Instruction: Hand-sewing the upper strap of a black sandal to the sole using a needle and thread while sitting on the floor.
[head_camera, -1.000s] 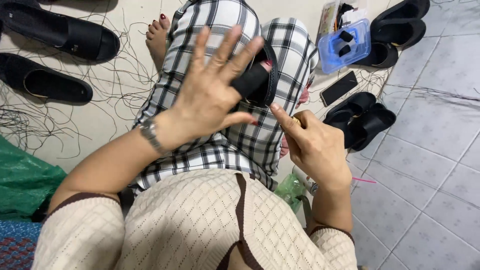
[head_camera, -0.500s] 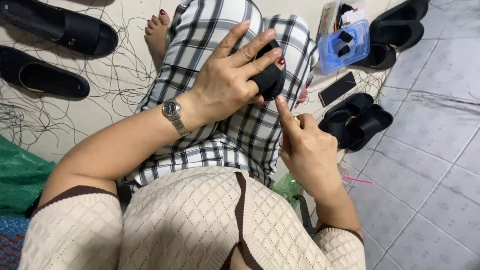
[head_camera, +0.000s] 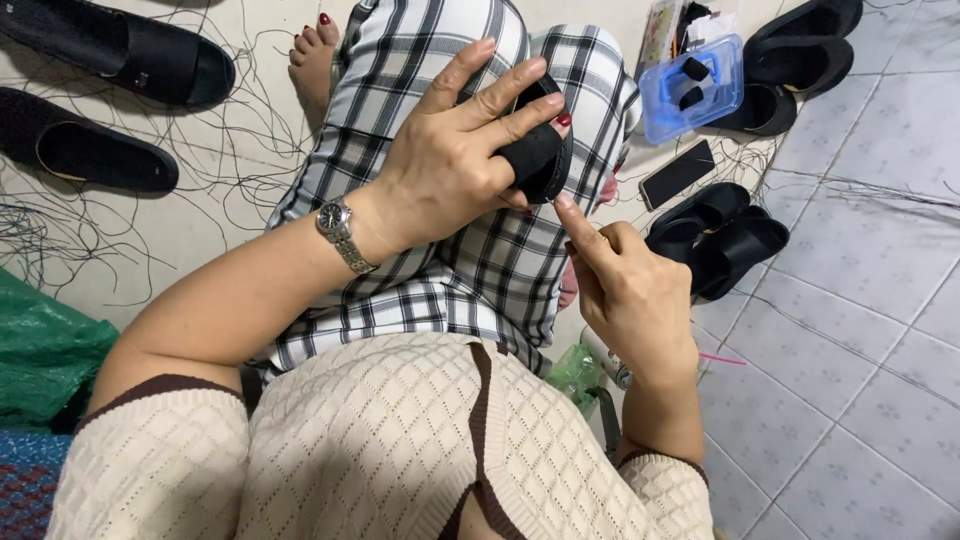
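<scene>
Left hand fingers curled round black curved sandal strap, matte, on checked lap; right hand just near-right, forefinger and thumb pressed together at strap's edge; tiled floor open right; loose threads left

A cream waffle-knit top with dark brown trim at cuffs and neckline, black-and-white plaid trousers, a silver metal wristwatch on the left wrist, and dark red polish on fingernails and toenails.
</scene>
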